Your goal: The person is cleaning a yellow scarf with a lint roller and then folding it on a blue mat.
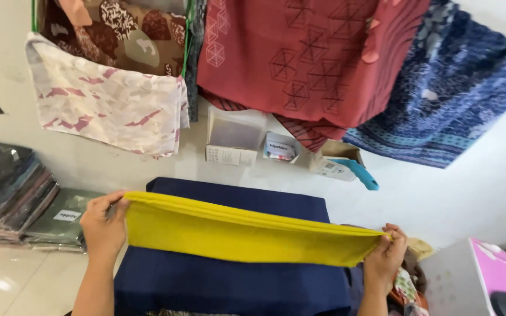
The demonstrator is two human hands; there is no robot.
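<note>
While both hands pinch its ends, folded yellow cloth hangs stretched betw. L hand & R hand. Navy fabric lies just below.

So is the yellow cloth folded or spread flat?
Folded: the yellow cloth shows stacked layer edges along its top, stretched between the left hand and right hand.

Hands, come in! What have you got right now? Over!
Left hand and right hand each pinch an end of the folded yellow cloth. Cloth stretched flat above the navy cloth. Nothing between the hands.
</note>
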